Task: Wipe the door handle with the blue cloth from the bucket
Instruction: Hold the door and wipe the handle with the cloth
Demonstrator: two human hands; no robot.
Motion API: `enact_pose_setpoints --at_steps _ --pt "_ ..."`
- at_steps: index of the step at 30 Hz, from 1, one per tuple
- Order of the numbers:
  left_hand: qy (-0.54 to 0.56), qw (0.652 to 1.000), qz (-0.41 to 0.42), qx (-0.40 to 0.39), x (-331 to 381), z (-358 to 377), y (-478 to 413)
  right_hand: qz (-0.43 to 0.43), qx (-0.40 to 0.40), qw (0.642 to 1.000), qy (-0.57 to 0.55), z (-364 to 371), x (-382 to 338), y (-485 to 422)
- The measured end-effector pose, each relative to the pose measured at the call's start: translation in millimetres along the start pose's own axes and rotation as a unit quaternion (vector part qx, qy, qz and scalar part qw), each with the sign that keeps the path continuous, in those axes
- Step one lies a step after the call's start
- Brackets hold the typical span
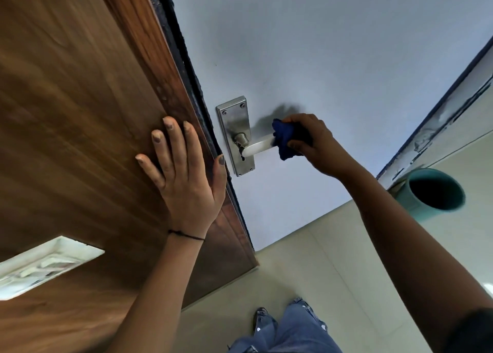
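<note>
A steel lever door handle (260, 146) juts from a metal backplate (234, 128) on the pale grey door. My right hand (310, 142) is closed around a dark blue cloth (284, 138), which is wrapped over the outer end of the lever. My left hand (181, 171) lies flat with fingers spread on the brown wooden panel (80, 112) beside the door edge and holds nothing. The teal bucket (433, 191) stands on the floor to the right, its dark inside facing me.
Pale floor tiles (306, 272) stretch below the door. My jeans leg and shoe (288, 328) show at the bottom. A white rectangular inset (40, 267) sits low in the wooden panel. A dark-edged door frame (440, 107) runs along the right.
</note>
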State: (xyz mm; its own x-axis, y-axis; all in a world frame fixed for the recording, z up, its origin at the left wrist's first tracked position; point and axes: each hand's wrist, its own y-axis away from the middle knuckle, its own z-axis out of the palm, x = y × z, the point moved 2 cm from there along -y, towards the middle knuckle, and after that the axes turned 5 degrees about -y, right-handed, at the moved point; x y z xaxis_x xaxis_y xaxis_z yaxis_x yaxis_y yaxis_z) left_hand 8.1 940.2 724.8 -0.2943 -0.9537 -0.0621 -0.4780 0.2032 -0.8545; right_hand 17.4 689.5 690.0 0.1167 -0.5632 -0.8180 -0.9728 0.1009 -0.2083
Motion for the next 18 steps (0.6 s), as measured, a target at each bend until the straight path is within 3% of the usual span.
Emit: enact_pose_setpoints --at_steps 4,11,13,18 --pt "0.017 1.000 0.012 -0.002 0 -2 -1 0.051 0.024 0.961 -0.272 10 0 12" --pt "0.028 0.999 0.006 -0.013 0 -4 -2 0.096 0.149 0.862 -0.475 52 1 17" --pt "0.033 0.999 -0.001 -0.015 0 -5 -3 0.102 0.171 0.822 -0.534 60 -3 18" --pt "0.051 0.998 -0.005 -0.023 2 -8 -5 0.134 0.178 0.677 -0.702 82 -13 14"
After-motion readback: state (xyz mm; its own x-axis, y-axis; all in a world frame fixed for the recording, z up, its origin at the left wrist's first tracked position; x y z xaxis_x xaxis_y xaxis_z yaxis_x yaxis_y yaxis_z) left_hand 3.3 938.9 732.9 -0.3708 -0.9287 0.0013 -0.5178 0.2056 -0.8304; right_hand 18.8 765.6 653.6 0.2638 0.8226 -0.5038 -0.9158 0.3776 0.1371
